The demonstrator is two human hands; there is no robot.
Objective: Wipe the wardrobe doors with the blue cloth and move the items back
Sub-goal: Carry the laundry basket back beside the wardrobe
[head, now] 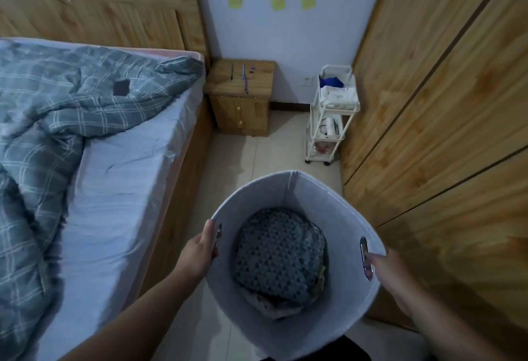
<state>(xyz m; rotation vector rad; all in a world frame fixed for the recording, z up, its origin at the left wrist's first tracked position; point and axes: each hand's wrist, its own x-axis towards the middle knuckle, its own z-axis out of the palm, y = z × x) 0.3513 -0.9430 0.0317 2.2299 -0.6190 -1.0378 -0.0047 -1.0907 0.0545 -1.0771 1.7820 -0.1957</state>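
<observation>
A grey felt laundry basket (320,206) with patterned clothes (281,257) inside is in front of me, above the tiled floor. My left hand (200,252) grips its left rim at the metal-ringed handle slot. My right hand (391,272) holds the right rim beside the other slot, slightly blurred. The wooden wardrobe doors (445,109) stand shut along the right side, close to the basket. Something blue (331,82), perhaps the cloth, lies on the top tier of a white trolley (331,116) at the far end of the wardrobe.
A bed (120,177) with a checked duvet (57,109) fills the left. A wooden nightstand (241,94) with pens stands against the far wall. A narrow strip of tiled floor (237,157) runs between bed and wardrobe.
</observation>
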